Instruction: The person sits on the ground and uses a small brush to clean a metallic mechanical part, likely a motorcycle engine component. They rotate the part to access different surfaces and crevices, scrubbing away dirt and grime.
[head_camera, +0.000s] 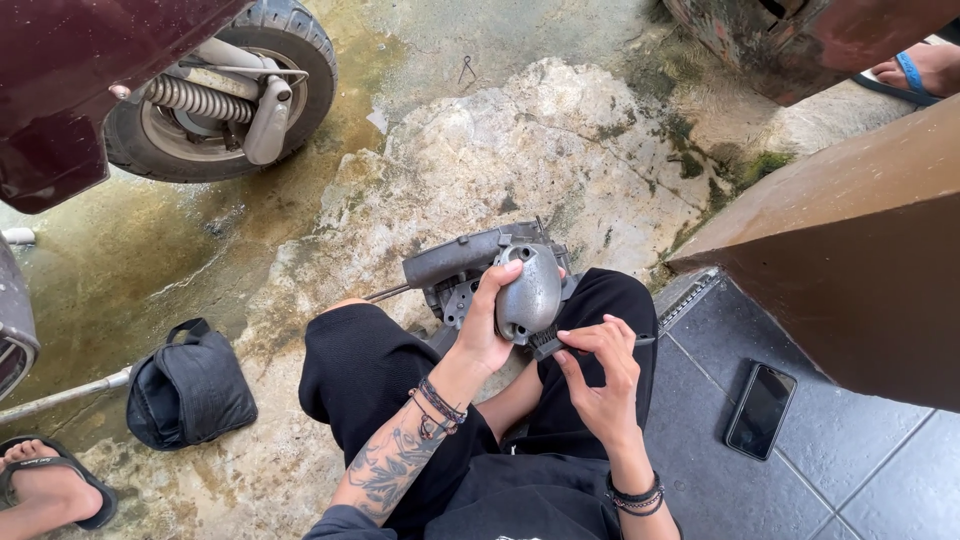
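I sit with knees apart in black trousers. My left hand (490, 320) grips a rounded grey metal cover (532, 290) of a dirty engine part (462, 262) that rests between my knees on the stained concrete. My right hand (600, 365) pinches a small dark ribbed piece with a thin handle (548, 345) right under the cover, touching its lower edge. Bracelets sit on both wrists.
A scooter's rear wheel (225, 95) with spring stands at the upper left. A black bag (188, 385) lies left of my knee. A phone (761, 410) lies on grey tiles at right beside a brown wall. Other people's sandalled feet show at the bottom left (50, 490) and top right (915, 70).
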